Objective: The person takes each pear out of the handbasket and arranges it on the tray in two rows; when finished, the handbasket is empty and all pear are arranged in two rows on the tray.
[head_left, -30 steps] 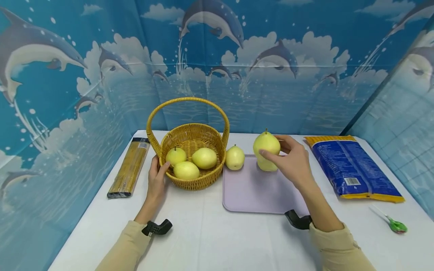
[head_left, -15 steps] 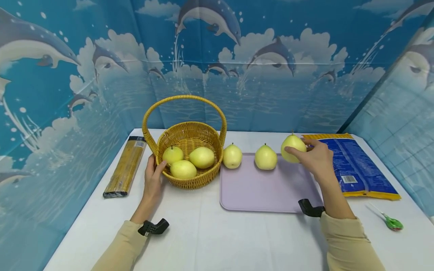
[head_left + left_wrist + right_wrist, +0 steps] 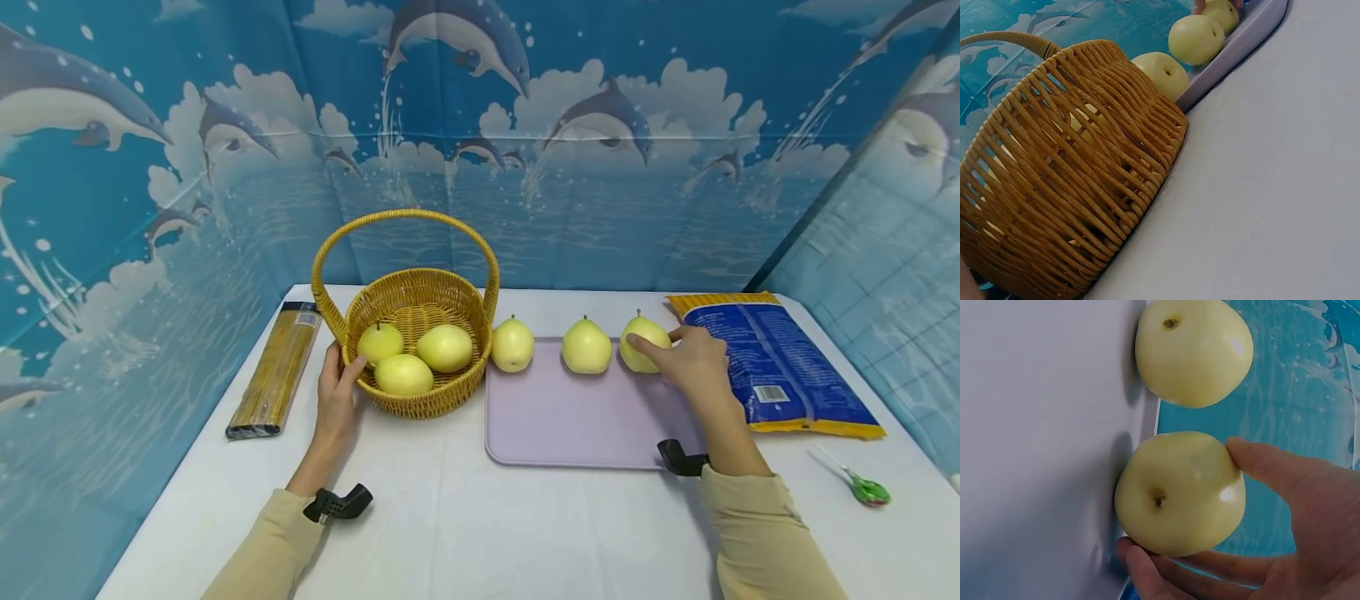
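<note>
My right hand [image 3: 693,360] holds a yellow-green pear [image 3: 643,343] between thumb and fingers at the back right of the lilac tray [image 3: 570,433]. In the right wrist view that pear [image 3: 1179,494] sits against the tray surface, with the thumb on one side and fingers curled under the other. Two more pears stand along the tray's back, a middle pear [image 3: 587,347] and a left pear [image 3: 513,345] beside the basket. My left hand [image 3: 337,396] grips the left side of the wicker basket [image 3: 427,406], thumb over its rim. Three pears [image 3: 405,375] lie inside.
Left of the basket lies a packet of dry noodles [image 3: 276,371]. A blue and yellow bag [image 3: 780,367] lies right of the tray, close to the right hand. A green-wrapped lollipop [image 3: 868,489] is at front right. A dolphin-print curtain [image 3: 450,208] rises behind the table.
One pear was set down mid-tray and released. The right hand moved right with another pear and lowered it onto the tray's back right. The left hand stayed on the basket.
</note>
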Tool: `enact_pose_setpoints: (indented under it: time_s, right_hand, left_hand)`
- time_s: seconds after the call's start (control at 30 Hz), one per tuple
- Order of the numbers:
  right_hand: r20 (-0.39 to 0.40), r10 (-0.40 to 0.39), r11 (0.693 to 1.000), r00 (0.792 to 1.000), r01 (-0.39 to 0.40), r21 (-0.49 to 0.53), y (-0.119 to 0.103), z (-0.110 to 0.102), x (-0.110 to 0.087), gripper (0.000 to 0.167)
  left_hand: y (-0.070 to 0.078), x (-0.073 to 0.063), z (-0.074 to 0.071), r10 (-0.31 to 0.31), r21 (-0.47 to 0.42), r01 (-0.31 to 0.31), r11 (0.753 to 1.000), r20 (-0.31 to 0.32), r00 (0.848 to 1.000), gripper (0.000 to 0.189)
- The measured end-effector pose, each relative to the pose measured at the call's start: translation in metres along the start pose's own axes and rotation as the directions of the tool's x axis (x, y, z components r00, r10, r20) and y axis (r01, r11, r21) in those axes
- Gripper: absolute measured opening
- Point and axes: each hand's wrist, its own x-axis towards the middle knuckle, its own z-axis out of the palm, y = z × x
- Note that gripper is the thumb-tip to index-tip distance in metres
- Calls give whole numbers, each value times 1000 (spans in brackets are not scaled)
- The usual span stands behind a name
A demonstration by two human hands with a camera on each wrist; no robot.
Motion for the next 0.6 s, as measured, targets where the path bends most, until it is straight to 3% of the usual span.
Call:
enact_pose_setpoints:
  time_s: [0.27, 0.5, 0.6]
  right_hand:
    - [-35, -9, 1000, 999, 9, 0, -1, -1, -1, 97]
    - [55, -64, 997, 996, 62, 47, -1, 2, 2, 96]
    - [26, -51, 996, 998, 49, 76, -1, 6, 2, 96]
  left_hand:
    - [2, -1, 0, -12, -3, 12, 1000, -4, 1000, 60]
    - [2, -1, 0, -11, -5, 11, 1000, -2, 1000, 59]
    - [2, -1, 0, -12, -1, 12, 1000, 2, 1000, 60]
